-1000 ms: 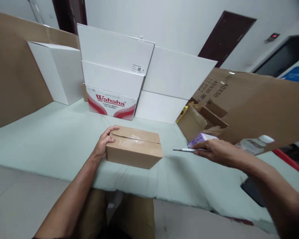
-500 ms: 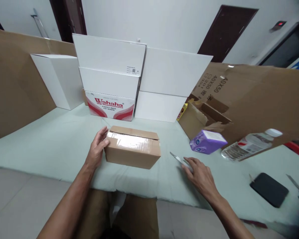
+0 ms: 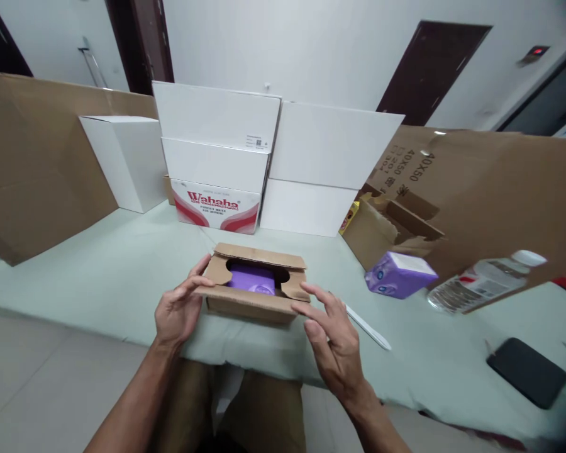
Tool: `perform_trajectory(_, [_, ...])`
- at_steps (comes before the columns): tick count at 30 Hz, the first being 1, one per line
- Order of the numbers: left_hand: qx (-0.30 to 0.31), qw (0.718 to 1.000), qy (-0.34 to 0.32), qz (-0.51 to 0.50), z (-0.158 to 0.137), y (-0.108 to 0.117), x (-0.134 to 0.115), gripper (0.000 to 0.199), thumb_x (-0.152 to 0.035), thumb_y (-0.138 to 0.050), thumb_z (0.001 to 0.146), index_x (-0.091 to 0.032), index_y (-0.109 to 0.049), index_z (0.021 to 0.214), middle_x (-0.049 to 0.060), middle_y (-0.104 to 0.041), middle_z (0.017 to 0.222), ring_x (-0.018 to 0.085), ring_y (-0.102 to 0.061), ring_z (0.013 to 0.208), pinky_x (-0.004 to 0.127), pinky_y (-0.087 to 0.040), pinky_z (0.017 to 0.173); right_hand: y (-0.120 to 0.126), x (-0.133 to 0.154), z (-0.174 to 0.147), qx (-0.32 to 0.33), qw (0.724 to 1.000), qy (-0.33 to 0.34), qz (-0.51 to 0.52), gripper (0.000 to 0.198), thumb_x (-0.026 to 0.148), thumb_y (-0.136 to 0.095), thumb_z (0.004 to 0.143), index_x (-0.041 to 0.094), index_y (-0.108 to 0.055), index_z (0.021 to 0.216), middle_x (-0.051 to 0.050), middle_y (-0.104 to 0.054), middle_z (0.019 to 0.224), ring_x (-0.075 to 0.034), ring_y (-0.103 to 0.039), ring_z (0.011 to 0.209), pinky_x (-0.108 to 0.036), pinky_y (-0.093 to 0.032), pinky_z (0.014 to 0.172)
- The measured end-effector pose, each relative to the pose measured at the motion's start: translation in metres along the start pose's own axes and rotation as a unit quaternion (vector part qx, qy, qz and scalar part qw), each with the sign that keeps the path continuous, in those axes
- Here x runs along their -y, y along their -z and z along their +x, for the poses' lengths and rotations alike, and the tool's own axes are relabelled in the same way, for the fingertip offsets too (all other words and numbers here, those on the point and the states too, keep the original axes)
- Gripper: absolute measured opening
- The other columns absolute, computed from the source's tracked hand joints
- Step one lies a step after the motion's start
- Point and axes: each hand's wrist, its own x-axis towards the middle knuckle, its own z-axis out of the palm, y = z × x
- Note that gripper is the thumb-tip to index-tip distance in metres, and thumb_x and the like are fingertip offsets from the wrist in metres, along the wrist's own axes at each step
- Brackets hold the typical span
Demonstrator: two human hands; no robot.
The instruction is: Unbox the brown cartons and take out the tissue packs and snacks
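A small brown cardboard box (image 3: 249, 309) lies near the table's front edge, its top parted along the middle. The long flaps stand partly raised, and notched end flaps lie between them. Through the gap shows a purple packet (image 3: 252, 279); the rest of it is hidden. My left hand (image 3: 182, 308) grips the box's left end, fingers at the flap edges. My right hand (image 3: 332, 333) is at the right end, its extended fingertips touching the flaps and its thumb apart from the box. A white-handled knife (image 3: 368, 327) lies on the table beside my right hand, its blade end hidden.
To the right are another purple packet (image 3: 400, 275), a torn open carton (image 3: 382, 229), a clear water bottle (image 3: 483, 283) and a black flat object (image 3: 527, 372). Behind stand a white Wahaha carton (image 3: 217, 165) and a white box (image 3: 127, 163). Large cardboard panels (image 3: 42, 163) flank the table (image 3: 117, 270).
The box top has opened, uncovering the purple packet. My right hand has let go of the knife, now on the table, and moved left to the box. My left hand stays at the box's left end.
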Motion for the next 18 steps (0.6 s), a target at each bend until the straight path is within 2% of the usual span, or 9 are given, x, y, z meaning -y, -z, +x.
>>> perform_trajectory(2, [-0.005, 1.0, 0.006, 0.03, -0.003, 0.001, -0.002, 0.055, -0.066, -0.05, 0.088, -0.021, -0.079, 0.074, 0.009, -0.052, 0.161, 0.045, -0.033, 0.155, 0.059, -0.029, 0.124, -0.008, 0.004, -0.005, 0.0, 1.0, 0.016, -0.018, 0.026, 0.029, -0.051, 0.103, 0.026, -0.077, 0.099, -0.011, -0.072, 0.131, -0.029, -0.069, 0.116, -0.05, -0.053, 0.097])
perform_trajectory(3, [-0.005, 0.998, 0.003, 0.067, -0.003, 0.001, -0.002, 0.053, -0.065, -0.052, 0.089, -0.021, -0.078, 0.074, 0.008, -0.05, 0.163, 0.044, -0.033, 0.155, 0.059, -0.029, 0.124, -0.011, 0.004, -0.006, 0.002, 1.0, 0.017, -0.025, 0.023, 0.027, -0.054, 0.102, 0.026, -0.077, 0.097, -0.01, -0.073, 0.128, -0.028, -0.07, 0.113, -0.049, -0.054, 0.095])
perform_trajectory(6, [0.005, 0.978, -0.025, 0.209, -0.003, 0.003, 0.002, 0.027, -0.049, -0.071, 0.083, -0.023, -0.078, 0.082, 0.009, -0.046, 0.165, 0.042, -0.033, 0.156, 0.057, -0.026, 0.126, -0.015, 0.003, -0.003, 0.017, 0.999, 0.02, -0.041, 0.018, 0.025, -0.059, 0.1, 0.027, -0.076, 0.095, -0.009, -0.077, 0.119, -0.027, -0.071, 0.109, -0.047, -0.054, 0.092])
perform_trajectory(9, [0.019, 0.959, -0.042, 0.278, -0.004, 0.003, 0.007, 0.02, -0.038, -0.071, 0.082, -0.024, -0.08, 0.093, 0.01, -0.042, 0.167, 0.041, -0.032, 0.156, 0.058, -0.026, 0.126, -0.011, 0.002, 0.005, 0.05, 0.996, 0.026, -0.069, 0.018, 0.026, -0.058, 0.101, 0.026, -0.074, 0.093, -0.009, -0.077, 0.117, -0.027, -0.07, 0.11, -0.045, -0.053, 0.092])
perform_trajectory(13, [0.014, 0.942, -0.092, 0.323, -0.009, 0.0, 0.01, 0.024, -0.03, -0.062, 0.09, -0.025, -0.083, 0.101, 0.008, -0.037, 0.169, 0.037, -0.033, 0.157, 0.057, -0.025, 0.128, -0.004, 0.004, 0.021, 0.102, 0.984, 0.037, -0.141, 0.026, 0.037, -0.055, 0.103, 0.025, -0.078, 0.104, -0.013, -0.069, 0.135, -0.032, -0.064, 0.122, -0.05, -0.051, 0.095])
perform_trajectory(16, [0.021, 0.902, -0.167, 0.398, -0.013, -0.005, 0.008, 0.033, -0.021, -0.057, 0.092, -0.028, -0.084, 0.109, 0.003, -0.033, 0.171, 0.036, -0.03, 0.157, 0.057, -0.022, 0.129, -0.006, 0.008, 0.035, 0.162, 0.968, 0.046, -0.186, 0.035, 0.045, -0.051, 0.105, 0.025, -0.079, 0.114, -0.016, -0.056, 0.153, -0.038, -0.051, 0.141, -0.058, -0.046, 0.105])
perform_trajectory(18, [0.034, 0.872, -0.206, 0.443, -0.014, -0.007, 0.006, 0.04, -0.016, -0.055, 0.09, -0.031, -0.082, 0.115, 0.0, -0.032, 0.172, 0.036, -0.027, 0.159, 0.06, -0.021, 0.129, -0.011, 0.011, 0.045, 0.205, 0.955, 0.045, -0.209, 0.039, 0.047, -0.049, 0.105, 0.024, -0.079, 0.114, -0.017, -0.051, 0.159, -0.039, -0.043, 0.148, -0.06, -0.043, 0.109])
